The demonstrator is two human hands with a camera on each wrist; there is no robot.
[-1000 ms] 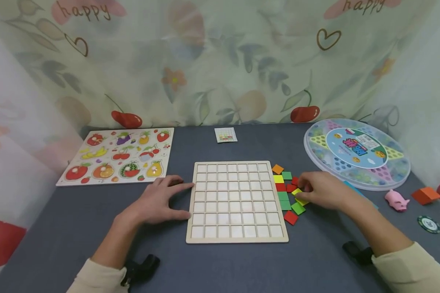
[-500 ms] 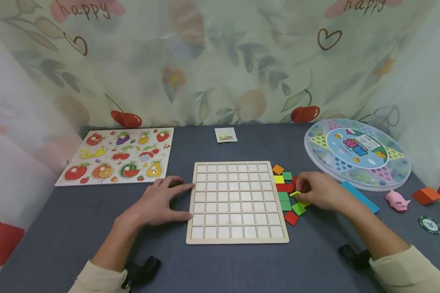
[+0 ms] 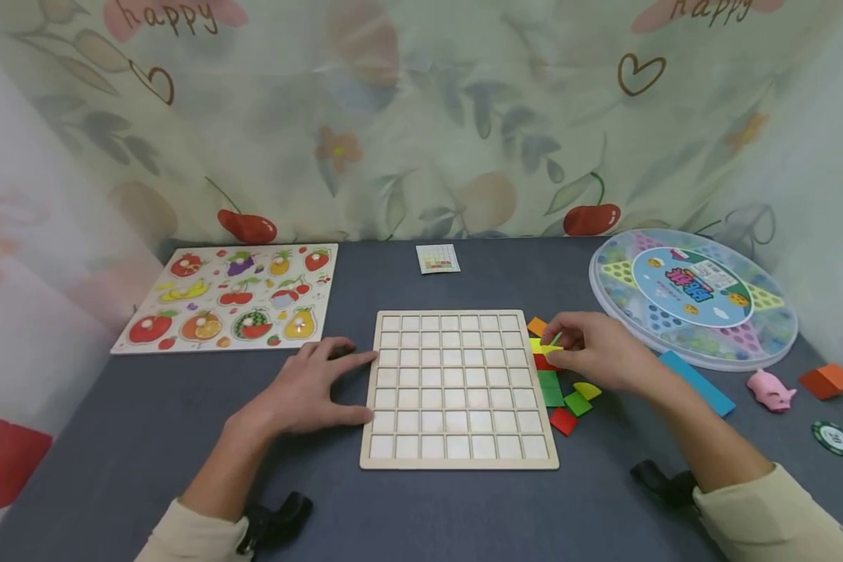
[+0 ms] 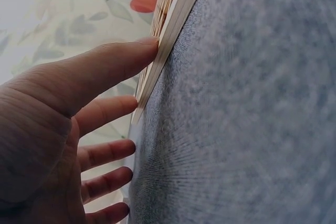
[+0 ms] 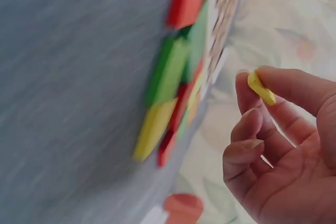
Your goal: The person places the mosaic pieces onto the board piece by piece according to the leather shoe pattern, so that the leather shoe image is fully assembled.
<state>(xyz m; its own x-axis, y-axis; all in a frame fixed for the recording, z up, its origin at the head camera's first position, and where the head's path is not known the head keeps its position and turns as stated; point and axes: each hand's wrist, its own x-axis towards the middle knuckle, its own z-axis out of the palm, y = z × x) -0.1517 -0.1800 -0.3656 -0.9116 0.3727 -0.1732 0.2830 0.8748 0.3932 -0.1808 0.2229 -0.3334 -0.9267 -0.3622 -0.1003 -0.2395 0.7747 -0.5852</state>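
Observation:
A pale wooden grid board lies flat in the middle of the head view. At its left edge rests my left hand, fingers spread, with thumb and forefinger touching the frame's side. My right hand pinches a small yellow tile between thumb and forefinger, held just above the loose tiles. Along the board's right edge lie green tiles, a red tile, another yellow tile and an orange tile. Part of this group is hidden behind my right fingers.
A fruit puzzle board lies back left, and a small printed card beyond the grid. On the right are a round game box, a blue block, a pink pig, an orange block and a poker chip.
My right hand has lifted a yellow tile from the loose group and moved left and away from me, towards the board. The left hand stays at the board's edge.

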